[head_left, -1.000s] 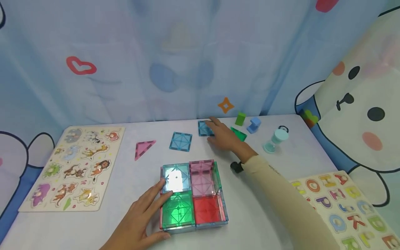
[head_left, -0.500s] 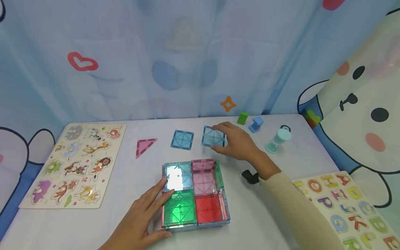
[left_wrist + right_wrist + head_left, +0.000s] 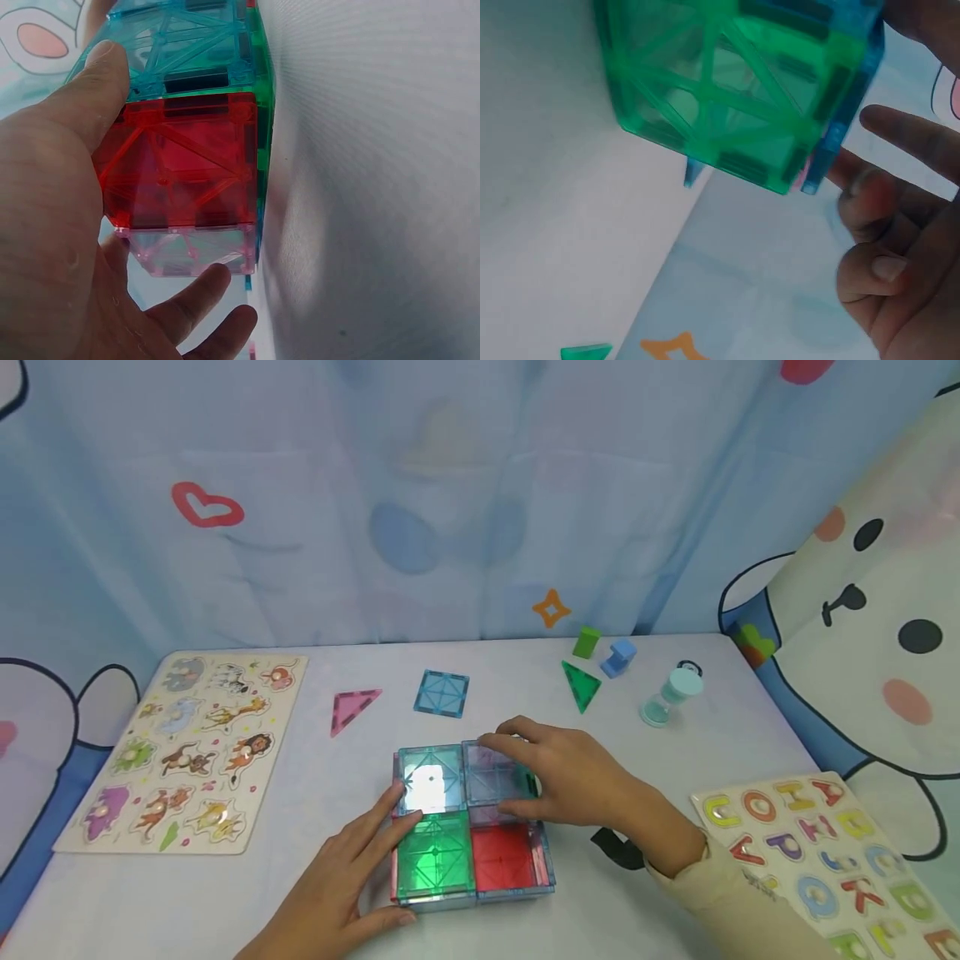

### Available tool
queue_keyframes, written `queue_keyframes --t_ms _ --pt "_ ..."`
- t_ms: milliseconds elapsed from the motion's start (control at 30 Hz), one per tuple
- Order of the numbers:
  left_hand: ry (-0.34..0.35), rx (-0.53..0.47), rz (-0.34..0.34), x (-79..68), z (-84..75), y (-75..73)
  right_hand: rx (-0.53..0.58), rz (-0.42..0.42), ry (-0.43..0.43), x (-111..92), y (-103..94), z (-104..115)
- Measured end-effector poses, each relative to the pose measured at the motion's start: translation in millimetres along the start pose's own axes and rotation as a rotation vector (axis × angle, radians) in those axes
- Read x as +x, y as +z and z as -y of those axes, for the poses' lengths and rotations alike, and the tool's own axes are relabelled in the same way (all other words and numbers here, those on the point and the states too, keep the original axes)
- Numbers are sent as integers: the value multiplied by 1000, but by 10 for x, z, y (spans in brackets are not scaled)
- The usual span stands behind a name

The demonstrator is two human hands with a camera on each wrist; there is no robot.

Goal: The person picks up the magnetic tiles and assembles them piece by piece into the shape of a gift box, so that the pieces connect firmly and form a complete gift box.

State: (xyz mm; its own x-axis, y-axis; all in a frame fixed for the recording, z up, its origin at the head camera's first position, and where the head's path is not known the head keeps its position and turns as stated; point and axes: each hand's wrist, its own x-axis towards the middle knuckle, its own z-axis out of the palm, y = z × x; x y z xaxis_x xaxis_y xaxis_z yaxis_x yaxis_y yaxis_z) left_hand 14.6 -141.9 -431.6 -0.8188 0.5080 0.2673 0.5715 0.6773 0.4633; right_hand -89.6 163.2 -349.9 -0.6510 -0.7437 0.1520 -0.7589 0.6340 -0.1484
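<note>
A low box of see-through magnetic tiles (image 3: pixel 502 860) stands before me, with green, red and clear-blue squares in its top view. At its near left corner my left hand (image 3: pixel 337 872) holds it, thumb at the front wall and fingertips on the top's left edge. In the left wrist view that thumb lies against a blue wall beside a red wall tile (image 3: pixel 180 165). Over the box's far right quarter, my right hand (image 3: pixel 581 777) pinches a blue square magnetic tile (image 3: pixel 491 775) between thumb and fingers. A green wall tile (image 3: pixel 705 94) shows below it in the right wrist view.
Beyond the box lie another blue square tile (image 3: pixel 441 693), a pink triangle tile (image 3: pixel 351 708) and a green triangle tile (image 3: pixel 581 685). Small green (image 3: pixel 587 642) and blue blocks (image 3: pixel 618 657) and an hourglass (image 3: pixel 671 697) stand right. Animal (image 3: pixel 187 752) and letter puzzle boards (image 3: pixel 787 893) flank the table.
My right hand has taken the blue square tile from the table's back and brought it toward me onto the box's far right quarter. The left hand has stayed at the box.
</note>
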Motion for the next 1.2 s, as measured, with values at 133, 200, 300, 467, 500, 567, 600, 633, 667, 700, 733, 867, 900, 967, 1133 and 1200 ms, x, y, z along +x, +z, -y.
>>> queue_keyframes --t_ms 133,200,300,467,500,567,600,633,667,700,733,867,900,967,1133,1200 --pt "13 0 -6 18 5 1 -28 16 -17 15 -13 -3" --pt "10 5 -2 31 2 -3 -35 22 -33 30 -27 -6" --pt "5 11 3 49 -2 -11 5 25 -44 57 -53 -34" --pt "22 25 -2 57 3 -15 247 -23 16 267 -35 -314" --pt "26 25 -6 56 5 -15 292 -36 36 355 -1 -412" --pt "27 26 -9 49 6 -11 358 -26 85 569 106 -616" --pt "22 27 -9 43 5 -8 355 0 113 684 179 -708" --pt "15 25 -5 35 3 -4 343 42 137 800 253 -784" --pt "14 26 -4 27 -2 4 319 96 153 907 327 -843" --pt "8 28 2 18 -7 12 286 156 166 1006 399 -883" --pt "-1 33 14 7 -15 22 247 213 169 1093 466 -906" --pt "-5 49 36 -19 -40 65 100 326 158 1295 622 -891" --pt "-6 50 40 -19 -44 71 82 323 158 1305 637 -882" --pt "16 47 22 -7 -43 82 54 303 169 1272 632 -875" --pt "50 44 -27 19 -14 59 109 145 194 947 408 -894" --pt "50 48 -41 18 6 37 167 36 164 742 233 -870"
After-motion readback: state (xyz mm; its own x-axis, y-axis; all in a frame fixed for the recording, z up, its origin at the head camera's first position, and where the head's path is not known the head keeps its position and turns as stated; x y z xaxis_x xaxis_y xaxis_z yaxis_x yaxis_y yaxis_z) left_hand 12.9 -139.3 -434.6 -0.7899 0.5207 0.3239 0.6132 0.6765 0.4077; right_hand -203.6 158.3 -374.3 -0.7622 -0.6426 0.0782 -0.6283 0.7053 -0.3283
